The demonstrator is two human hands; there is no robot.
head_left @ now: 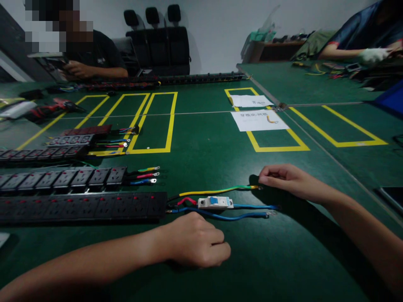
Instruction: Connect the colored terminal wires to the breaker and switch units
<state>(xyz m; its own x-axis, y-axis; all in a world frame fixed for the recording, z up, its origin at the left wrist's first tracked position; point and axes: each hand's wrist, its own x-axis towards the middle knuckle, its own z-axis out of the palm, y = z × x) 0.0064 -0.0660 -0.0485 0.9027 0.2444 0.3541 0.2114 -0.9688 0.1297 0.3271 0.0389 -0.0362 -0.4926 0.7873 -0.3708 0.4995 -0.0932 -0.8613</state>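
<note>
My left hand rests on the table in a loose fist, just in front of the blue wire, and nothing shows in it. My right hand has its fingers curled together, tips close by the lug end of a yellow-green wire; whether they touch it I cannot tell. Both wires come from the end of a long black socket strip. Between them sits a white circuit breaker with a blue switch, joined to a short red wire and a second blue wire.
Behind lies another socket strip with lugged wires, and further strips beyond. Paper sheets lie over yellow tape markings. A red-black power tool is at left. Two other people sit across the table.
</note>
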